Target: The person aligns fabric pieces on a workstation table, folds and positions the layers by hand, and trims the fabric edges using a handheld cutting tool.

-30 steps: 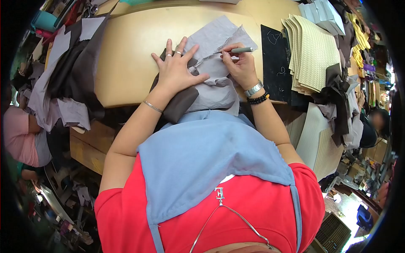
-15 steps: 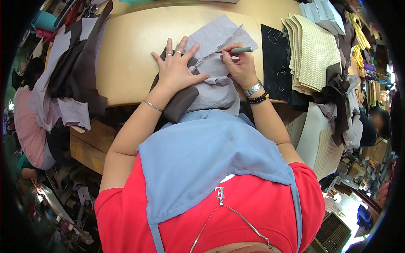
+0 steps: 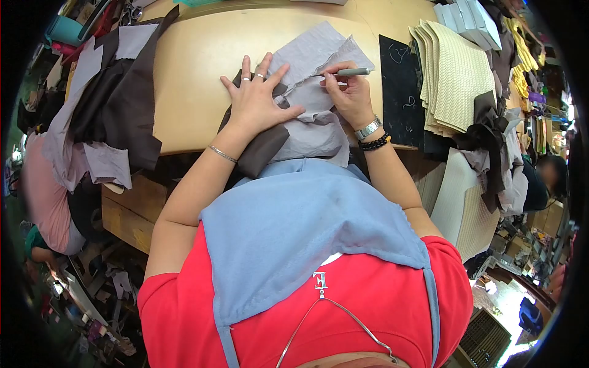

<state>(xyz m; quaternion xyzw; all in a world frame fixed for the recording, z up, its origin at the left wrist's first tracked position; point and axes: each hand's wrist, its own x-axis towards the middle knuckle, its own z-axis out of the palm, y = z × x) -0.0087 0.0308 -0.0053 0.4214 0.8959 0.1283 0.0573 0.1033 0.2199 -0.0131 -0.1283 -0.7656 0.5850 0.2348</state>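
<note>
My left hand (image 3: 261,101) lies flat with fingers spread, over a piece of dark brown, leather-like material (image 3: 265,150) and the left edge of a wrinkled grey sheet (image 3: 310,52). The dark piece hangs over the table's front edge. A grey pen (image 3: 351,72) is gripped in my right hand (image 3: 351,98), its thin tip pointing left at a fold across the grey sheet. That hand rests on the sheet's right side. Whether the sheet is the back of the dark material, I cannot tell.
Dark material with grey backing (image 3: 116,92) drapes over the table's (image 3: 190,80) left side. To the right are a black board (image 3: 399,92) with loose threads, cream textured sheets (image 3: 457,80) and white boxes (image 3: 469,24). A person in pink (image 3: 46,190) is at far left.
The dark draped material at left has spread slightly to the right, and the person in pink has shifted. My hands and the pen are almost unmoved.
</note>
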